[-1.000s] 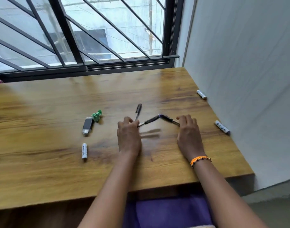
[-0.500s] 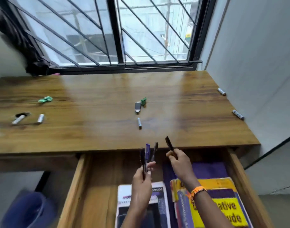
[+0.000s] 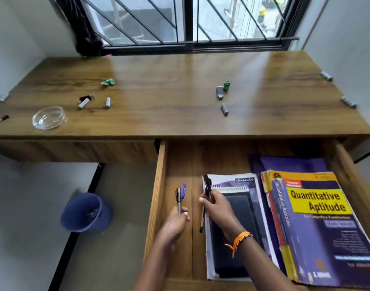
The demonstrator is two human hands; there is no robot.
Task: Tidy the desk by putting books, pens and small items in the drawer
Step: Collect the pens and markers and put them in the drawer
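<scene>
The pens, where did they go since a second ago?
Both hands lifted them off the desk and brought them down over the open drawer. The left hand grips two pens; the right hand grips another pen. The batteries and green wrappers stayed put.

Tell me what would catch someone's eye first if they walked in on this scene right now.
Probably the open drawer under the desk's right half, with the bright yellow Quantitative Aptitude book on its right side. Over the drawer's bare left part, the left hand pinches two pens upright while the right hand grips another pen. Batteries, green scraps and a glass dish lie scattered on the desk.
</scene>
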